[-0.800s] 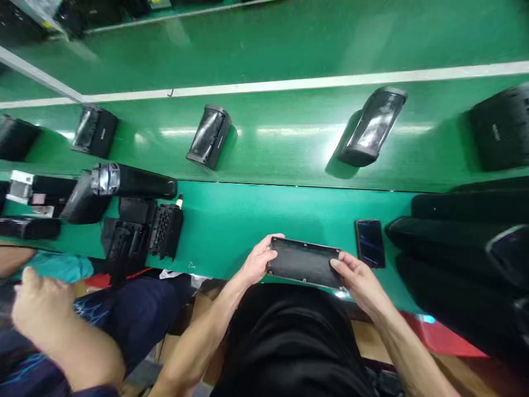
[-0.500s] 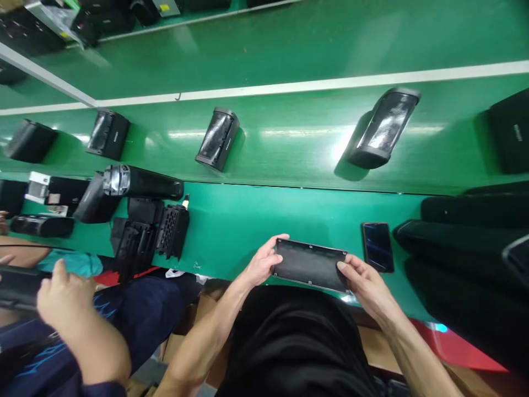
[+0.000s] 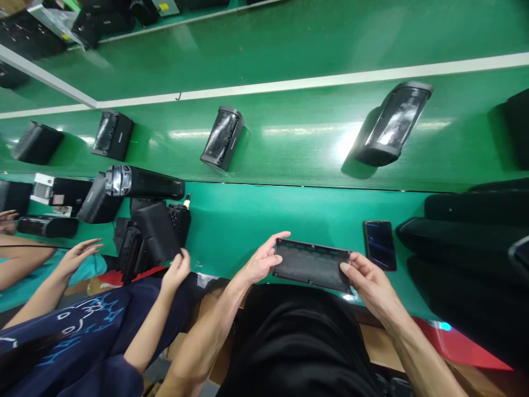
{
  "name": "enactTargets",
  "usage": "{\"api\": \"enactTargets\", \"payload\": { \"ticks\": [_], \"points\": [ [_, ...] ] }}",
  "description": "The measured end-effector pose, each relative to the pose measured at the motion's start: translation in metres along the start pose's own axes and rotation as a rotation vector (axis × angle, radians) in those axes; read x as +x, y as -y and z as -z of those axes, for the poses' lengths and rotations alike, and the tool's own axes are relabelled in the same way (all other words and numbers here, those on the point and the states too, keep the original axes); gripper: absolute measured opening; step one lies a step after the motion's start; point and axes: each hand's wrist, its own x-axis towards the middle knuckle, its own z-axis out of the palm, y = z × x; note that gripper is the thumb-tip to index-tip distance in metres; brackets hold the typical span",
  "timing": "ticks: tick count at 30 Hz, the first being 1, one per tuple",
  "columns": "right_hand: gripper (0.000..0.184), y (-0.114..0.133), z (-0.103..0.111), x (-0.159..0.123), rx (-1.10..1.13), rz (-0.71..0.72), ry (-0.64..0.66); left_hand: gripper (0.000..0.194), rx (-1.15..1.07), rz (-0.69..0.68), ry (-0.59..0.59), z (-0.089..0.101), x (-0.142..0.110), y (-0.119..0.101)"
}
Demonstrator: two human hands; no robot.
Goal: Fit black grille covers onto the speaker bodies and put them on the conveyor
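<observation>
I hold a flat black rectangular panel (image 3: 311,264) by its two short ends, just above the near edge of the green bench (image 3: 248,220). My left hand (image 3: 261,261) grips its left end, thumb on top. At the panel's right end sits my right hand (image 3: 369,281), fingers curled around the edge. A dark phone (image 3: 380,245) lies face up on the bench right beside my right hand.
Several black speakers (image 3: 223,138) ride the conveyor belt (image 3: 289,149) beyond the bench. Black fabric-covered housings (image 3: 467,237) are stacked at right. At left lie black plastic parts (image 3: 152,231) and a long cylinder (image 3: 142,183); a co-worker's hand (image 3: 177,270) touches those parts.
The speakers on the belt have drifted right. The co-worker at left has set a black part among the pile and reached both hands forward. My hands and the panel have hardly moved.
</observation>
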Motion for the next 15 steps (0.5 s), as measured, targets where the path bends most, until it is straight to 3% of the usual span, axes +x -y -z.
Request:
{"api": "enactTargets", "payload": {
  "ticks": [3, 15],
  "points": [
    [0.054, 0.0, 0.001, 0.0, -0.023, 0.023, 0.002, 0.071, -0.009, 0.015, 0.063, 0.002, 0.001, 0.002],
    [0.053, -0.003, 0.003, 0.002, -0.026, 0.043, 0.01, 0.074, 0.187, -0.06, 0.061, 0.007, 0.001, 0.008]
  ]
}}
